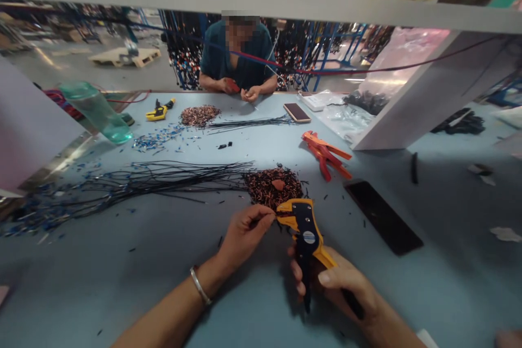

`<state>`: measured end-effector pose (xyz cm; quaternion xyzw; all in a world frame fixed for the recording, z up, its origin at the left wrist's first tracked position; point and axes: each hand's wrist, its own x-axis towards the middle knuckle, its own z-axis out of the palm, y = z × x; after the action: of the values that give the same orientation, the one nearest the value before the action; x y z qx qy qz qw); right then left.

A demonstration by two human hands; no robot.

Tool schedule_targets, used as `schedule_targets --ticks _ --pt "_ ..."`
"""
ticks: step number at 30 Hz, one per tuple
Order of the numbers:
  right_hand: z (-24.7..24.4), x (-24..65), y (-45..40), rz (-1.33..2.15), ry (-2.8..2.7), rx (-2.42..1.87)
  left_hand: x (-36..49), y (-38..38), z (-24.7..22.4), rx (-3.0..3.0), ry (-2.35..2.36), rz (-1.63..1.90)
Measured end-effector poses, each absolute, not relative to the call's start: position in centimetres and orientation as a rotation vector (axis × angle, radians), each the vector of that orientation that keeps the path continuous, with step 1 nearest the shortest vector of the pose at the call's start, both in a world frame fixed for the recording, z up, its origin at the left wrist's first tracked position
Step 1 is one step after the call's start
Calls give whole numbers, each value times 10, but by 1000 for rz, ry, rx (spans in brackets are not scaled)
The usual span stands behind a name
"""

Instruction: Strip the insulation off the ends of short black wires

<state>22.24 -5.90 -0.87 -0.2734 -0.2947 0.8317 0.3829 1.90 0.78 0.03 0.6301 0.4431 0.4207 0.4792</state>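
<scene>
1. Head feed, progress: I see a heap of short black-and-copper bits (265, 196) beside long thin black wires (163, 182). Looks well along; can't tell what's left.
2. Yellow-and-navy pistol-shaped hand tool (306, 228): just this side of the heap, nose pointing left, long axis slanting down-right.
3. Right hand (345, 285) grips its handles; left hand (244, 234) pinches at the nose, contents unclear.

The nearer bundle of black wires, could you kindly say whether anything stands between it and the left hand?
Nothing visible does: table surface lies between the left hand and the nearer bundle of black wires; the pile of clippings sits at its right end.
</scene>
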Motion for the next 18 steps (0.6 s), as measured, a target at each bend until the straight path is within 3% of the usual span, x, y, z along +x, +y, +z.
schedule_targets --ticks 18 --pt "-13 219 -62 2071 -773 -735 19 3 6 1629 1107 1040"
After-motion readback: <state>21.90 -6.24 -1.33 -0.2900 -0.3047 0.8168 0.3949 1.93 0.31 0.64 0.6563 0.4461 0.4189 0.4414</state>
